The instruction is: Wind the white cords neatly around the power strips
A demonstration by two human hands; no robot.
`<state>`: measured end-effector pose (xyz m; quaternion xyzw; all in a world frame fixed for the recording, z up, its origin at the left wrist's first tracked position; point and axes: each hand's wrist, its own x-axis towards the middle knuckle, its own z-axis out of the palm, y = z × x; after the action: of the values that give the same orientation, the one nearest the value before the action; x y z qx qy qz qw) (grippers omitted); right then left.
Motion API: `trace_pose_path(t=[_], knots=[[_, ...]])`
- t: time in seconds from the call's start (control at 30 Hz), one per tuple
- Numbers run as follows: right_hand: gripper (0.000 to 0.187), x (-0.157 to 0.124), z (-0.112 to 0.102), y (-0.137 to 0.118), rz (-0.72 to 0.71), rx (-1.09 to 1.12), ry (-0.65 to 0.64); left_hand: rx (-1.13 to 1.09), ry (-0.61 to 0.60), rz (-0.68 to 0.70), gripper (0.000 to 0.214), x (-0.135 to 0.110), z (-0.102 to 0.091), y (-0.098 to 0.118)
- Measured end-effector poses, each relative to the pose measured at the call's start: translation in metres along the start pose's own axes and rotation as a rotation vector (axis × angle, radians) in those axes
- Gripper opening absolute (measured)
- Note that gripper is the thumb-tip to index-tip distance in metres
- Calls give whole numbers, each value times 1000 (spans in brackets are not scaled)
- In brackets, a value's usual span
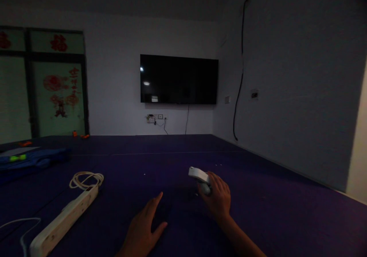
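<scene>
My right hand (219,196) is closed around a small white-and-grey object (199,175). Its white upper part sticks out to the left of my fingers, with a rounded grey part below; its kind I cannot make out in the dim light. The hand is over the dark purple tabletop (172,161). To the left, my left hand (143,226) holds nothing, its fingers stretched forward and its thumb apart, low over the same surface.
A long white power strip (65,220) with a coiled cable (86,178) lies at left. Beyond it are blue cloth (43,158) and small orange items (83,136). Tiny white bits dot the tabletop. A television (179,79) hangs on the far wall; a black cable (239,89) runs down the right wall.
</scene>
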<state>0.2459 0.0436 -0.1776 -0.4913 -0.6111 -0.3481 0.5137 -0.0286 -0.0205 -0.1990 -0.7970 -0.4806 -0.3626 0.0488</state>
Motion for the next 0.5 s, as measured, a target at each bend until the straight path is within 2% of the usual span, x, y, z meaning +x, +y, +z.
trace_pose_path(t=[0.1,0.17,0.23,0.33,0.43,0.5], knots=[[47,9,-6,14,191,-24,95,-14,-11,-16,71,0,1,0],[53,19,-13,21,385,-26,75,-26,-17,-29,70,1,2,-1],[55,32,-19,31,636,-14,-50,-42,-20,-47,69,2,4,-1],[60,52,-22,49,932,-3,-376,-68,-42,-70,69,3,7,-2],[71,65,-17,69,988,-110,-579,-91,-72,-92,69,4,9,-3],[75,67,-11,80,963,-111,-626,-112,-76,-108,68,5,9,-3]])
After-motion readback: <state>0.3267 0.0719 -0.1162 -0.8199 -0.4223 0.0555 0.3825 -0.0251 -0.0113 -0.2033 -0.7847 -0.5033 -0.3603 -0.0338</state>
